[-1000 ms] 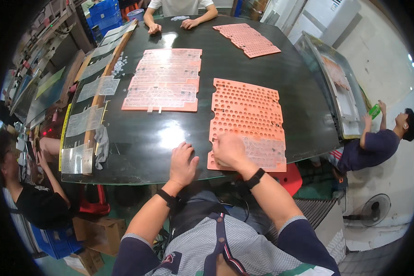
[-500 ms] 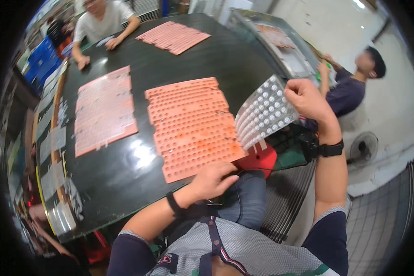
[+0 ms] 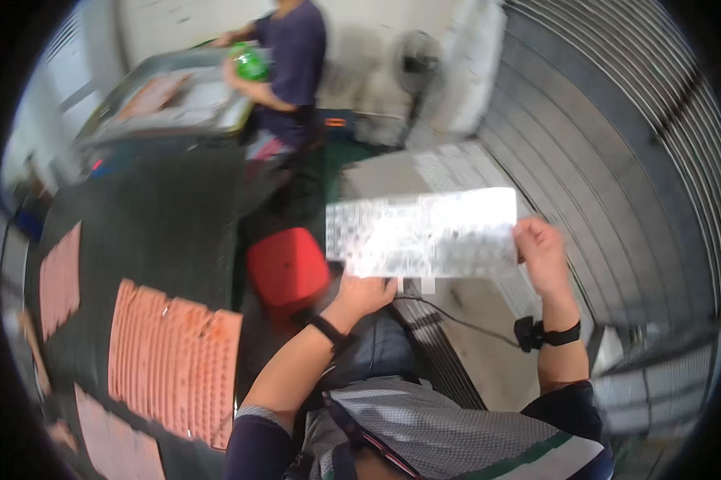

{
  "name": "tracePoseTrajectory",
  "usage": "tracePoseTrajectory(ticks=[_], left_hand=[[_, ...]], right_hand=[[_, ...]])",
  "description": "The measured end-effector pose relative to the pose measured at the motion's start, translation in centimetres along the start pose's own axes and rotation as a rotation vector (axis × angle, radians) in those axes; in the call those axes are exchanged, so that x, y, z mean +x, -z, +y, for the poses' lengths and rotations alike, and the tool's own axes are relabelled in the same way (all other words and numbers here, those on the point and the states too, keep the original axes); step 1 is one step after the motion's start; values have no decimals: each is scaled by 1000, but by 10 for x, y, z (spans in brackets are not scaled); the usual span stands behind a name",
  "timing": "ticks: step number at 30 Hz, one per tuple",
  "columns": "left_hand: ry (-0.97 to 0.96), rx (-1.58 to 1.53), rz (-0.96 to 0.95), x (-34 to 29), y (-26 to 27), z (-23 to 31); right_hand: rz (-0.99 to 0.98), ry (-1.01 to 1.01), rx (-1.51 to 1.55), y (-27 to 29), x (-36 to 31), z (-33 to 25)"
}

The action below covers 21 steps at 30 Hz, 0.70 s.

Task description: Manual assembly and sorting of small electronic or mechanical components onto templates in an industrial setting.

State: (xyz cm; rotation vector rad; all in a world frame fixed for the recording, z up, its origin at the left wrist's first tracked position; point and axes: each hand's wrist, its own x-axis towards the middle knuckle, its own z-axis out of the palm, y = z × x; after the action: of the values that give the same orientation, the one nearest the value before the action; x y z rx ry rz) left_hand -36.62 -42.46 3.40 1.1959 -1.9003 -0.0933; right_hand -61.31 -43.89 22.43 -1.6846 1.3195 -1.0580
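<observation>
A thin, shiny, see-through sheet with rows of small round spots is stretched out in front of me, blurred by motion. My right hand pinches its right edge. At the sheet's lower left edge is my left hand, its thumb pointing right; the sheet covers its other fingers, so their grip does not show. Below and beyond the sheet stands a large pale carton. An orange board full of holes lies on the dark table to my left.
A red stool stands between the dark table and the carton. More pink boards lie on the table. Beyond, a co-worker holds something green beside a tray-like bench. A fan stands by the wall.
My view has turned right, away from the table. My right hand has carried the sheet off the orange board toward the carton, and my left hand has come from the board to the sheet.
</observation>
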Motion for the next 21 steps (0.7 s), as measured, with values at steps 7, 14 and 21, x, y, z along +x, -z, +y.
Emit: tracePoseTrajectory(ticks=[7,14,21], left_hand=[[-202,-283,-766,-24,-73,86],[-666,-219,-1065,-33,-94,109],[-774,-153,-1155,-28,-86,94]], right_hand=[[362,-627,208,91,-179,164],[704,-949,68,155,-337,233],[1067,-911,81,197,-396,250]])
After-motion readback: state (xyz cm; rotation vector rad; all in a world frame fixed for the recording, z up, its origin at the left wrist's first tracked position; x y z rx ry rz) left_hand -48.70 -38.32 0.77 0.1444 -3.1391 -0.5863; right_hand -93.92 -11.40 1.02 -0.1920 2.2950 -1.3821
